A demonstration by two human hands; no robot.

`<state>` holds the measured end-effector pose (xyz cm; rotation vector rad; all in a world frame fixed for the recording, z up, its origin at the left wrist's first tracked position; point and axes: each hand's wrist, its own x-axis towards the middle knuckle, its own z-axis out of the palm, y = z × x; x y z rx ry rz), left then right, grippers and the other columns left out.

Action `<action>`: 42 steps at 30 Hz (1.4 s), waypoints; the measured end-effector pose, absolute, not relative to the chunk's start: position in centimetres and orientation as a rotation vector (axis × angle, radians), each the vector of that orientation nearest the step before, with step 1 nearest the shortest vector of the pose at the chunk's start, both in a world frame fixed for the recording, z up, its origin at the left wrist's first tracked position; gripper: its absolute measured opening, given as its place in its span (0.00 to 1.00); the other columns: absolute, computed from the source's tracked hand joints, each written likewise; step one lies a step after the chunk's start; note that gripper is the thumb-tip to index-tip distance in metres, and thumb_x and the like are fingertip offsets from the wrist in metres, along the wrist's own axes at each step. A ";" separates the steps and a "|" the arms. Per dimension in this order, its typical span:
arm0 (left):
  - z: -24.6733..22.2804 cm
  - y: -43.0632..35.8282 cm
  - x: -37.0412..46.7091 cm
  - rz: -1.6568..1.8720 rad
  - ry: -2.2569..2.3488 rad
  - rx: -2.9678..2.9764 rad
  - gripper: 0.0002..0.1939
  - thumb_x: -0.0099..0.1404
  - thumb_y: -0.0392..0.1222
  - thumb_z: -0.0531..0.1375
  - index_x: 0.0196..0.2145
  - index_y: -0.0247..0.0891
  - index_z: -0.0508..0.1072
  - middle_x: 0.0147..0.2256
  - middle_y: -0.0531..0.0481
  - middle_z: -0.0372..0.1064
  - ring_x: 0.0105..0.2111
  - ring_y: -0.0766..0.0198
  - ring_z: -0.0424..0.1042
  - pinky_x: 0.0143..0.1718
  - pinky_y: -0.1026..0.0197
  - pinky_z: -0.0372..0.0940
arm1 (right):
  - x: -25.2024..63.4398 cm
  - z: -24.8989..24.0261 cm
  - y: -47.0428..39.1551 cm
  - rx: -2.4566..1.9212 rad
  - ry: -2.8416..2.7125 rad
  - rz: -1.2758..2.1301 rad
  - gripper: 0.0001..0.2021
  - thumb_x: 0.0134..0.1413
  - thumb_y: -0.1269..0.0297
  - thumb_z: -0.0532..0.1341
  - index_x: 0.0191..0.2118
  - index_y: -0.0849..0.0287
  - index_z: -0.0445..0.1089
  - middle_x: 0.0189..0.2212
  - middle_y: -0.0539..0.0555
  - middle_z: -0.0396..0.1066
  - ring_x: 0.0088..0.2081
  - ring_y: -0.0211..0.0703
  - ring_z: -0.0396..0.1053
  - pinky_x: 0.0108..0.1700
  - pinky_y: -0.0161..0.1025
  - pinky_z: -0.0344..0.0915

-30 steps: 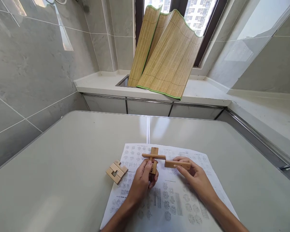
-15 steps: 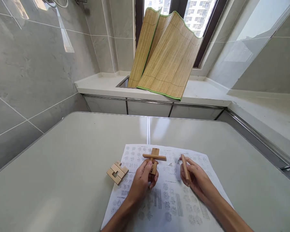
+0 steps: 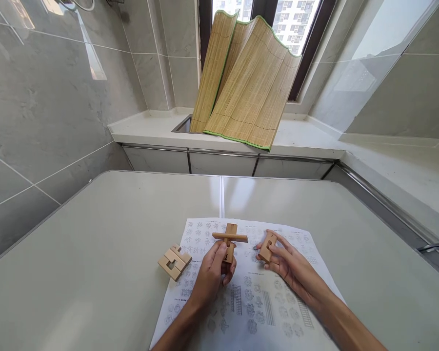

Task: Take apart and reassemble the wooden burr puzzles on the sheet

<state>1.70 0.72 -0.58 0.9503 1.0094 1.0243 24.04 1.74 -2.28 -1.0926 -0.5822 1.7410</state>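
My left hand [image 3: 214,268] is closed around the lower end of a cross-shaped pair of wooden puzzle pieces [image 3: 231,237], an upright one with a thin bar across it. To the right, my right hand [image 3: 287,258] pinches a single notched wooden puzzle piece [image 3: 267,246], tilted, with its cut-out showing. The two hands are apart, both above a printed instruction sheet [image 3: 256,282] covered in small diagrams. Left of my left hand, several notched wooden pieces [image 3: 175,262] lie together, partly over the sheet's left edge.
The sheet lies on a pale table [image 3: 95,253] with a seam [image 3: 221,195] down its middle. Beyond it, a bamboo mat [image 3: 249,92] leans against the window, standing on a white ledge [image 3: 146,130]. Grey tiled walls [image 3: 58,97] flank both sides.
My right hand has turned its wooden piece so the notched face shows, and brought it a little left toward the other hand. My left hand keeps the same hold. The view shifted slightly.
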 end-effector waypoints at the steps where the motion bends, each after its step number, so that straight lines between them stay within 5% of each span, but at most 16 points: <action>1: -0.5 0.7 1.7 1.022 1.009 0.956 0.19 0.74 0.58 0.54 0.35 0.39 0.64 0.23 0.57 0.63 0.18 0.71 0.53 0.21 0.66 0.51 | 24.1 -2.4 1.7 -1.081 -0.598 1.745 0.36 0.56 0.60 0.74 0.66 0.51 0.60 0.48 0.59 0.80 0.44 0.51 0.79 0.42 0.42 0.77; 9: -0.2 0.8 1.8 1.009 1.013 0.952 0.17 0.75 0.56 0.54 0.36 0.39 0.64 0.24 0.57 0.64 0.18 0.72 0.53 0.21 0.66 0.51 | 24.1 -2.2 1.7 -1.001 -0.749 1.754 0.23 0.56 0.54 0.74 0.53 0.58 0.75 0.41 0.57 0.79 0.37 0.42 0.71 0.39 0.37 0.68; 19: -0.7 0.5 2.0 0.857 0.777 0.868 0.18 0.74 0.57 0.56 0.41 0.37 0.67 0.27 0.54 0.67 0.16 0.74 0.55 0.19 0.66 0.49 | 24.1 -2.2 1.0 -0.928 -0.854 1.801 0.26 0.61 0.52 0.71 0.60 0.55 0.70 0.28 0.51 0.74 0.26 0.37 0.61 0.32 0.38 0.59; 42: -0.8 0.5 1.7 0.703 0.633 0.795 0.16 0.74 0.53 0.58 0.43 0.37 0.70 0.26 0.57 0.63 0.16 0.74 0.52 0.21 0.66 0.53 | 23.9 -1.0 0.6 -1.042 -1.288 1.627 0.24 0.65 0.46 0.64 0.57 0.56 0.75 0.27 0.52 0.74 0.27 0.43 0.65 0.37 0.45 0.65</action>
